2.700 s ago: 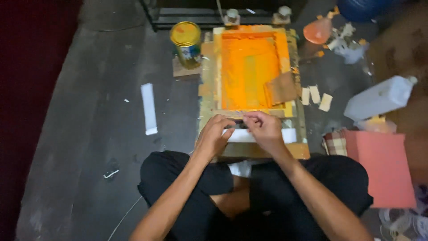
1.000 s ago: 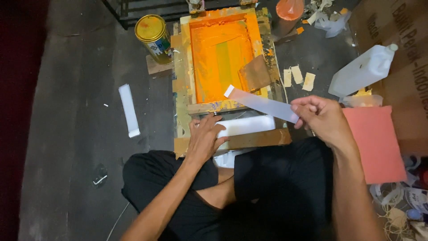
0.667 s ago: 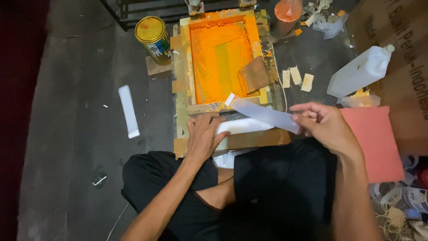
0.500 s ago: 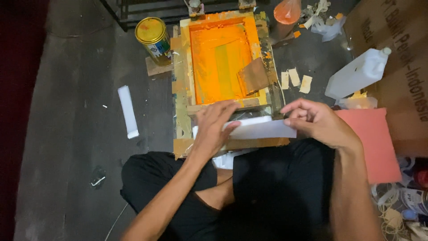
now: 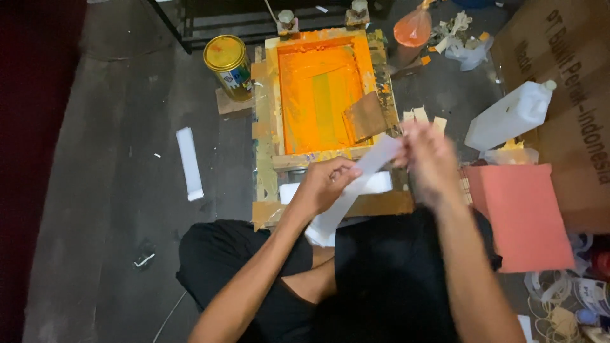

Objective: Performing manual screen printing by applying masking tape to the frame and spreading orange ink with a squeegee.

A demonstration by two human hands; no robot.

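Both hands pinch one white paper strip (image 5: 372, 166) held in the air over the near edge of the printing frame: the left hand (image 5: 325, 186) closes finger and thumb on its lower half, and the right hand (image 5: 429, 160), blurred by motion, appears to close on its upper end, though the fingertips there cannot be made out clearly. The strip looks thin, light and limp, so it would likely bend or crease under a hard grip; a light pinch at each end, keeping it taut, seems the safest hold, and it probably smears if it brushes wet ink. Just below it more white paper (image 5: 356, 187) lies across the wooden frame (image 5: 267, 127), whose screen (image 5: 318, 95) is coated orange. Farther out on the floor (image 5: 95, 190) stand a yellow-lidded tin (image 5: 227, 67), a white jug (image 5: 511, 115), a pink block (image 5: 524, 216) and another white strip (image 5: 189, 162).
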